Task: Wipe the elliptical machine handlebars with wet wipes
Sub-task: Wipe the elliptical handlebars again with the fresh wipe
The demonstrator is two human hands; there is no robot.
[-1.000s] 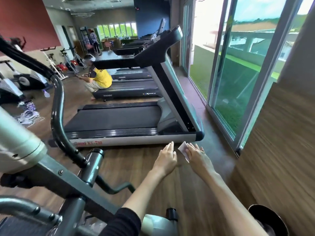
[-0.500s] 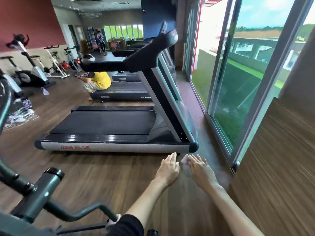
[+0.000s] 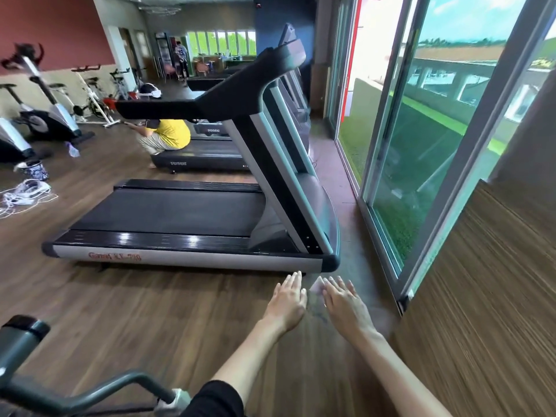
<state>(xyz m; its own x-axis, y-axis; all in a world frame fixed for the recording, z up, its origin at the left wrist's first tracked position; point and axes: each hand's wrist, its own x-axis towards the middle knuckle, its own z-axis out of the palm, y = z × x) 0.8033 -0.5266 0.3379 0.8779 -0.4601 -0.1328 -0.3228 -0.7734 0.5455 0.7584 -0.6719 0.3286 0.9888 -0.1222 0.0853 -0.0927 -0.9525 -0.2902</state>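
Observation:
Both my arms reach out over the wooden floor, palms down. My left hand (image 3: 288,299) is flat with its fingers stretched out and holds nothing. My right hand (image 3: 343,299) is beside it, and a small white wet wipe (image 3: 316,286) pokes out from under its thumb side. The elliptical machine shows only at the bottom left: a dark grey handlebar tube with a black cap (image 3: 18,341) and a curved dark bar (image 3: 120,383) below it. Both hands are well to the right of those bars and touch neither.
A large black treadmill (image 3: 186,224) stands just beyond my hands, with more treadmills behind it. A person in a yellow shirt (image 3: 168,135) crouches by the second one. Glass sliding doors (image 3: 421,164) and a wood-panelled wall (image 3: 487,296) close off the right. Exercise bikes (image 3: 51,115) line the far left.
My view has swung right and away from the elliptical, whose handlebars have slid out to the bottom left. Both hands stay outstretched side by side, the wipe still at my right hand.

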